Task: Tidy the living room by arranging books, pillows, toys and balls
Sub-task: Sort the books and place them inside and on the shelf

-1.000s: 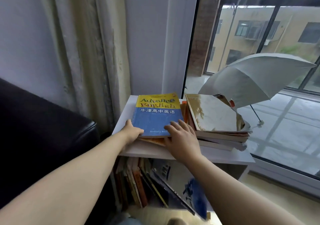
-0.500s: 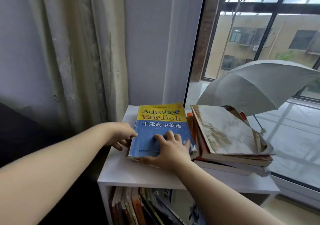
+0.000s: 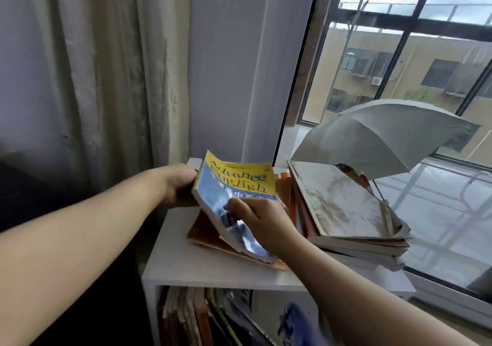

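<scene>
A yellow and blue English textbook (image 3: 239,185) is tilted up off the white shelf top (image 3: 191,263), its left edge raised. My left hand (image 3: 181,183) grips that raised left edge. My right hand (image 3: 261,223) clasps the book's lower right part, fingers spread over the cover. An orange-brown book (image 3: 205,233) lies flat under it. A second stack of books (image 3: 343,212) with a worn beige cover on top sits to the right on the same shelf.
More books (image 3: 191,316) stand and lean inside the shelf below. A curtain (image 3: 93,79) hangs at the left, with a dark sofa edge beneath it. Behind the window glass an open grey umbrella (image 3: 383,132) rests outside.
The textbook lay flat on the stack with both hands resting at its edges. Now both hands hold it and its left side is lifted and tilted toward the right.
</scene>
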`<state>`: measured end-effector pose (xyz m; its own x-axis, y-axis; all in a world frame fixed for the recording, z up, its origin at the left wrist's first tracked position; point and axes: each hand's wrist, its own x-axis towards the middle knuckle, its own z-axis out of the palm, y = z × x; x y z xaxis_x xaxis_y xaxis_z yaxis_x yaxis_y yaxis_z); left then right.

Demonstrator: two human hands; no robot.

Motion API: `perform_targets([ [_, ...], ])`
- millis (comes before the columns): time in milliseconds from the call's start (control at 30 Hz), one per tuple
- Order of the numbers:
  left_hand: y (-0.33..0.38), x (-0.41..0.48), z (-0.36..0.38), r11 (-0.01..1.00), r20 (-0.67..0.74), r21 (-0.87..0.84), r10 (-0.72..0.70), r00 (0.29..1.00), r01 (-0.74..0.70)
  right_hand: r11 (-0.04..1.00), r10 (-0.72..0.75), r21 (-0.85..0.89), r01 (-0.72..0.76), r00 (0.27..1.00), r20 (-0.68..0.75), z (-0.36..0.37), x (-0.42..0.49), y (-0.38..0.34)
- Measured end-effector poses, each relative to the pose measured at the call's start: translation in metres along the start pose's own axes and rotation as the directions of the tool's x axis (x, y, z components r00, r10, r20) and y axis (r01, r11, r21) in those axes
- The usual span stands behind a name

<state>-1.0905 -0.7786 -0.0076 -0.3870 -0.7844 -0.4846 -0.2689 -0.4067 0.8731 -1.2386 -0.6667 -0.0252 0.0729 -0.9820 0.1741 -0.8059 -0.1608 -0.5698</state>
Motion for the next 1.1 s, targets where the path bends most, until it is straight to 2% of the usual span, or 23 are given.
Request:
perform_targets([
  [33,-0.001,0.0,-0.003,1.0,-0.029,0.01,-0.002,1.0,0.002,1.0,0.024,0.02,-0.025,1.0,0.008,-0.001,0.001,0.005],
  [67,0.0,-0.002,-0.004,1.0,-0.045,-0.011,-0.004,0.999,0.004,0.999,0.038,-0.015,-0.039,0.998,-0.056,-0.004,0.002,0.011],
  [100,0.0,-0.003,-0.005,0.999,-0.05,-0.041,-0.009,0.999,0.007,0.99,0.06,-0.119,-0.08,0.985,-0.164,-0.008,0.003,0.018],
  [167,0.0,-0.003,-0.003,0.997,-0.012,-0.072,-0.031,0.999,0.03,0.905,0.169,-0.314,-0.285,0.921,-0.35,-0.02,0.004,0.035],
  [200,-0.003,-0.002,0.0,0.998,-0.003,-0.027,-0.056,0.998,0.056,0.836,0.277,-0.358,-0.416,0.882,-0.38,-0.026,0.003,0.043],
  [267,-0.013,0.006,0.006,0.986,-0.059,0.128,-0.098,0.993,0.104,0.713,0.49,-0.372,-0.594,0.802,-0.34,-0.034,-0.003,0.056],
  [333,-0.02,0.01,0.011,0.975,-0.12,0.201,-0.072,0.99,0.095,0.666,0.589,-0.358,-0.654,0.756,-0.286,-0.035,-0.008,0.062],
  [433,-0.014,0.013,0.011,0.98,-0.126,0.197,0.049,0.991,-0.023,0.675,0.586,-0.373,-0.637,0.77,-0.254,-0.037,-0.008,0.065],
  [567,0.001,0.003,0.002,0.983,-0.184,0.103,0.168,0.969,-0.151,0.703,0.533,-0.41,-0.581,0.812,-0.238,-0.045,-0.011,0.063],
  [667,0.01,-0.009,-0.007,0.982,-0.224,-0.02,0.177,0.958,-0.186,0.699,0.453,-0.507,-0.504,0.861,-0.232,-0.05,-0.009,0.055],
  [733,0.013,-0.014,-0.019,0.974,-0.231,-0.152,0.13,0.964,-0.168,0.739,0.388,-0.484,-0.468,0.884,-0.261,-0.057,-0.007,0.047],
  [833,0.016,-0.019,-0.038,0.924,-0.269,-0.336,0.091,0.959,-0.182,0.832,0.407,-0.262,-0.489,0.859,-0.311,-0.069,-0.002,0.038],
  [933,0.014,-0.02,-0.043,0.838,-0.316,-0.49,0.087,0.945,-0.241,0.877,0.429,-0.077,-0.474,0.847,-0.315,-0.063,0.012,0.029],
  [1000,0.014,-0.02,-0.041,0.79,-0.314,-0.55,0.107,0.943,-0.272,0.886,0.459,0.079,-0.457,0.84,-0.29,-0.052,0.02,0.018],
  [1100,0.014,-0.024,-0.037,0.79,-0.288,-0.546,0.135,0.948,-0.279,0.894,0.444,0.176,-0.413,0.871,-0.209,-0.025,0.026,0.004],
])
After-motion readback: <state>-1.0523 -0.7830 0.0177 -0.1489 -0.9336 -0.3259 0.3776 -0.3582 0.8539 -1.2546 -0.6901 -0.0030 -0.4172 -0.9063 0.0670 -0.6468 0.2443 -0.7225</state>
